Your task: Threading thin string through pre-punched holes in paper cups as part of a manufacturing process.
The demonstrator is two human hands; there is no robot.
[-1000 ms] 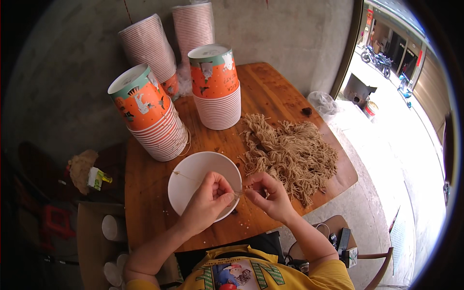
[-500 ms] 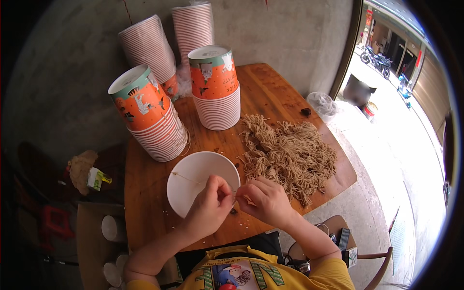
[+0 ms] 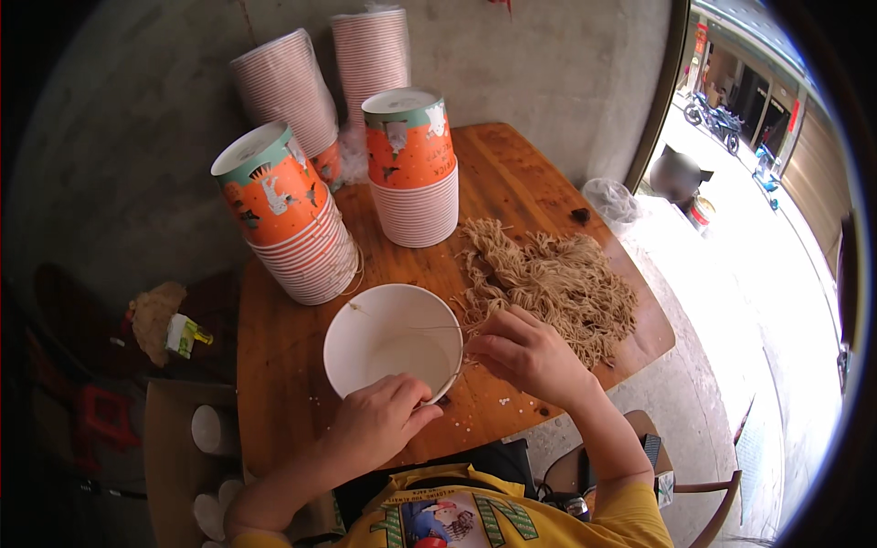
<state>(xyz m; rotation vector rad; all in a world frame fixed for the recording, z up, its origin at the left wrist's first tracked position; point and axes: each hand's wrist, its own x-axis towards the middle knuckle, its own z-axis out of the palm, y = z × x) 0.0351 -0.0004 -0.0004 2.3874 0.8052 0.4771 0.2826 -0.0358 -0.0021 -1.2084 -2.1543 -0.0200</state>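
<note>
An open white paper bucket lies on the wooden table in front of me with its mouth toward me. My left hand is closed at its near rim, the thumb outside and the fingertips over the edge. A thin tan string crosses the mouth to the right side. There my right hand pinches the string close to the rim; its fingertips are partly hidden. A small knot of string shows inside the far left wall. Beside my right hand spreads a loose heap of tan strings.
Two stacks of orange-and-green printed buckets, a left stack and a right stack, stand upside down on the table. Wrapped bucket stacks rise behind them. A cardboard box with white buckets sits at lower left; a chair is at lower right.
My hands have parted: the left has gone down to the bucket's near rim, the right has moved outward to the right with the string. The bucket has shifted slightly right.
</note>
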